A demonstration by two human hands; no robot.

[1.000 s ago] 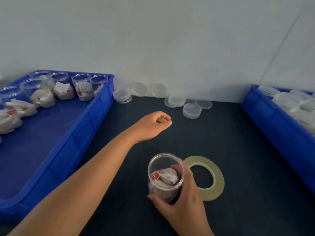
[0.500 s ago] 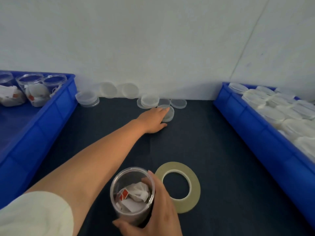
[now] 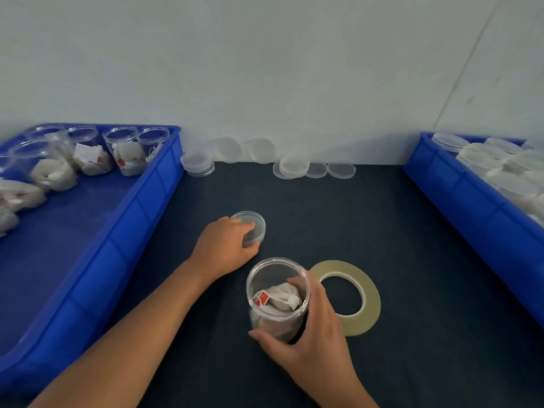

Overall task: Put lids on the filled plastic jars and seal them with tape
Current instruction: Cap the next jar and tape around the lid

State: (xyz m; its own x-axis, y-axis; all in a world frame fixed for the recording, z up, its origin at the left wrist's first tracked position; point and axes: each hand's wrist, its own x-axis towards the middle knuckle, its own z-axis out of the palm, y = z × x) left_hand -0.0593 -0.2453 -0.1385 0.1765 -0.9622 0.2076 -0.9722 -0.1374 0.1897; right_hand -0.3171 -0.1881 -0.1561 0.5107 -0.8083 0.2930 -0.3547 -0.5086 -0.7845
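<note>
While the filled jar (image 3: 278, 298) stands open, the right hand (image 3: 312, 340) wraps its side, presumably steadying it for capping. Left hand (image 3: 226, 248), just beyond, pinches a clear lid (image 3: 253, 229) by the rim. The tape roll (image 3: 350, 298) lies flat just right of the right hand, handy for sealing.

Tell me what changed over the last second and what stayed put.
The left hand reached out to the loose lids, took hold of one lid and drew it back toward the jar. The right hand still grips the open jar beside the tape roll.
</note>
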